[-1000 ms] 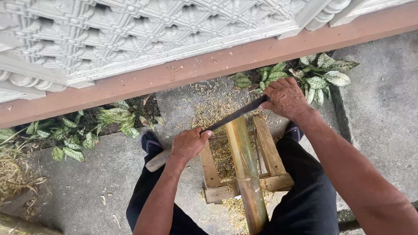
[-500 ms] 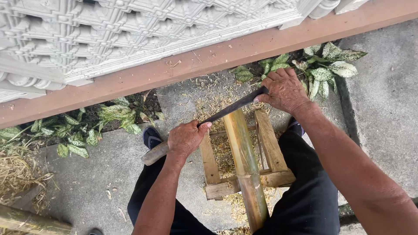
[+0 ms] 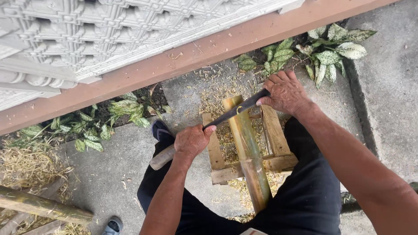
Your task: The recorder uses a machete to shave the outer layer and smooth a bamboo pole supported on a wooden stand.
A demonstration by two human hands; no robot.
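Observation:
A green-yellow bamboo pole (image 3: 246, 150) lies lengthwise over a small wooden stool frame (image 3: 274, 130) between my legs. A long dark knife blade (image 3: 237, 109) rests across the pole near its far end. My left hand (image 3: 191, 140) grips the knife's wooden handle (image 3: 160, 158). My right hand (image 3: 285, 92) is closed over the blade's far tip. Both hands hold the knife crosswise on the bamboo. My legs in dark trousers straddle the stool.
Bamboo shavings (image 3: 217, 89) cover the concrete around the stool. Spotted-leaf plants (image 3: 324, 45) grow along a brown wall base (image 3: 183, 61) ahead and at left (image 3: 96, 124). Another bamboo pole (image 3: 41, 206) and dry straw lie at lower left, near a sandal (image 3: 113, 226).
The knife and both hands have slid toward me along the bamboo, away from its far end. The view has shifted slightly too.

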